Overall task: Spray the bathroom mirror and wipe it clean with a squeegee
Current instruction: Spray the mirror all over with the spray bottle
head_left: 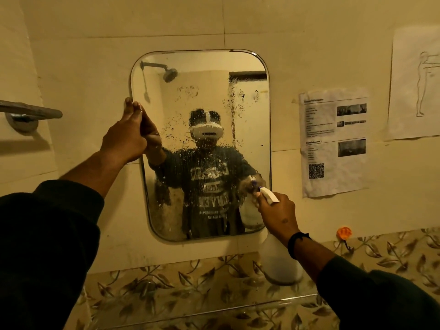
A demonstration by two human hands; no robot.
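A rounded rectangular mirror hangs on the beige wall, hanging slightly tilted. Spray droplets speckle its middle and lower glass. My left hand grips the mirror's left edge at mid height. My right hand holds a translucent white spray bottle by its neck. The bottle's white nozzle sits close to the mirror's lower right corner, pointing at the glass. No squeegee is in view.
A metal towel bar juts out at the left. Two paper sheets are taped to the wall right of the mirror. An orange hook sits below them. A clear glass shelf runs under the mirror over leaf-patterned tiles.
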